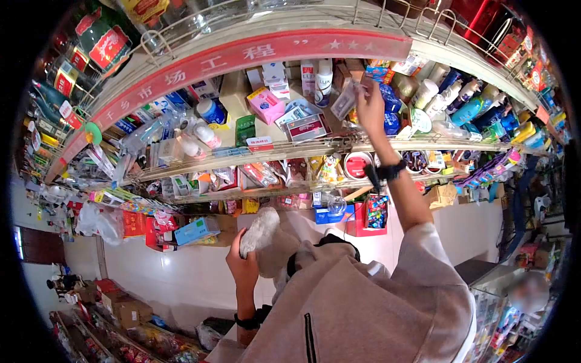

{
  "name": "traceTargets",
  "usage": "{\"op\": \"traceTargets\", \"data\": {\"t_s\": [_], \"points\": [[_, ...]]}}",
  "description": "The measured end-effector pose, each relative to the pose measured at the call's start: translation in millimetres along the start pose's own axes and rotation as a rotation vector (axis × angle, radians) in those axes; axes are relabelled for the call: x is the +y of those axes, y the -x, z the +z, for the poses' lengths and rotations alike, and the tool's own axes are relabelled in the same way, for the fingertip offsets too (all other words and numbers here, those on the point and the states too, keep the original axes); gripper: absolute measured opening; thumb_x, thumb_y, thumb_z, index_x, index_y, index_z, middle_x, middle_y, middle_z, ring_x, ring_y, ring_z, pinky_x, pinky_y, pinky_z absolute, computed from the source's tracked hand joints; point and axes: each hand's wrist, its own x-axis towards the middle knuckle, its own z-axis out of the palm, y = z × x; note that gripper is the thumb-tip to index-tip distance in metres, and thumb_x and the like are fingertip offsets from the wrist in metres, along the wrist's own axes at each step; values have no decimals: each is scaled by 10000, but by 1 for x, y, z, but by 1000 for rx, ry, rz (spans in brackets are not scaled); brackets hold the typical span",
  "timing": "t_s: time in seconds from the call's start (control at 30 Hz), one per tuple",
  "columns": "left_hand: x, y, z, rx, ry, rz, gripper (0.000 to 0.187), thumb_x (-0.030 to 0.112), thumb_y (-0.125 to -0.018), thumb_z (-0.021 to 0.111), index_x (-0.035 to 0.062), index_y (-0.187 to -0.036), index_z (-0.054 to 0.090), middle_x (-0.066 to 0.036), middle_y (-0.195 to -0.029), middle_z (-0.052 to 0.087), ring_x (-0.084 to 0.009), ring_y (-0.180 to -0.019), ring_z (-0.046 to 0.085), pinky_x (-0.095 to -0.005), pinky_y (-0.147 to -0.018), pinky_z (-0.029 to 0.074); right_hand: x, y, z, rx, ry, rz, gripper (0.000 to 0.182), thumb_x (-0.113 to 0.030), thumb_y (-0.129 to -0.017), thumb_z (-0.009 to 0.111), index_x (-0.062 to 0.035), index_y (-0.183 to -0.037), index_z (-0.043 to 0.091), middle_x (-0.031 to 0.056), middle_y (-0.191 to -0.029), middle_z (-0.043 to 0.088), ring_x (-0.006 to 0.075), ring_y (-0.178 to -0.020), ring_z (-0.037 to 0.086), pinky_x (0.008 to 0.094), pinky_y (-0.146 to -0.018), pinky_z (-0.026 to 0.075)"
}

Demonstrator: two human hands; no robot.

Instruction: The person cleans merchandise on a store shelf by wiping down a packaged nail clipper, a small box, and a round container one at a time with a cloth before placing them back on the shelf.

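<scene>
My left hand (243,261) is low, in front of the shelves, its fingers closed around a grey-white, fuzzy, cloth-like thing (260,231). My right hand (370,109) reaches into the middle shelf and grips a small pale packet (345,101), whose print I cannot read. Just left of that packet stands a white LUX bottle (323,85). Blue wrapped packs (390,112) lie close to the right of my fingers. A dark red and grey flat box (307,128) and a pink box (265,105) sit farther left on the same shelf.
Above is a shelf edge with a red strip (254,51) and wire guards. Bottles (451,97) crowd the shelf's right side. A lower shelf holds a red-rimmed round tub (357,165). Open boxes, including a red one (367,218), stand near the floor. Cartons (126,308) are behind, lower left.
</scene>
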Motion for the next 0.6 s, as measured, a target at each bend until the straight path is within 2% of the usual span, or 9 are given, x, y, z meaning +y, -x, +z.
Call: {"op": "traceTargets", "data": {"t_s": [0.03,0.1,0.17,0.37,0.43,0.5,0.53,0.57,0.6], "points": [[5,-1,0,2,-4,7,473,0,-802,539,-23,-1272,592,-182,-1163,668,-258,-1045,650,-373,-929,493,-44,19,-17,-17,-3,-112,361,-119,-901,612,28,-1220,529,253,-1087,620,415,-1047,605,452,-917,475],[16,1,-1,-72,15,-67,463,23,-797,541,-39,-1254,591,-191,-1145,673,-256,-1029,656,-363,-914,498,-50,52,-28,-110,127,-244,476,-37,-853,628,44,-1304,495,280,-1323,503,442,-1249,491,460,-1031,424],[29,0,6,-119,-2,-69,480,2,-774,500,-40,-1241,602,-203,-1141,677,-279,-1060,658,-366,-945,486,-62,67,-42,-199,70,-162,503,-26,-850,632,40,-1325,482,279,-1410,449,455,-1305,444,454,-1066,405],[68,-5,38,-265,-46,71,488,-18,-738,454,-47,-1196,619,-220,-1139,679,-323,-1089,661,-375,-974,480,-27,56,-54,-241,40,-88,467,-29,-856,642,35,-1303,523,286,-1421,439,462,-1300,442,466,-1082,388],[73,-2,46,-287,-40,107,477,-19,-740,456,-48,-1188,619,-219,-1140,678,-325,-1090,660,-376,-971,482,-11,43,-56,-193,112,-165,414,-50,-846,666,42,-1237,565,276,-1376,480,458,-1244,481,468,-1045,414],[75,-1,54,-328,-37,124,476,-24,-744,461,-49,-1195,613,-219,-1147,674,-321,-1092,660,-375,-971,482,-6,23,-62,-213,301,-162,373,-80,-837,688,45,-1170,577,265,-1329,512,442,-1189,505,468,-1002,437],[74,-1,57,-328,-41,127,476,-24,-744,461,-49,-1195,613,-219,-1147,674,-321,-1092,660,-375,-971,482,-12,8,-65,-153,273,-211,335,-125,-815,720,25,-1094,610,247,-1174,612,414,-1058,574,471,-954,455],[72,0,60,-329,-33,143,477,-24,-746,464,-49,-1199,610,-218,-1150,673,-322,-1090,661,-373,-971,482,-11,-7,-60,-152,270,-211,335,-125,-815,720,25,-1094,610,247,-1174,612,414,-1058,574,471,-954,455],[71,3,62,-328,-25,157,478,-24,-747,467,-48,-1203,607,-218,-1153,673,-322,-1089,661,-372,-970,482,-9,-23,-53,-225,314,-140,355,-211,-835,715,20,-1093,639,240,-1111,649,403,-1026,612,464,-925,483]]}}
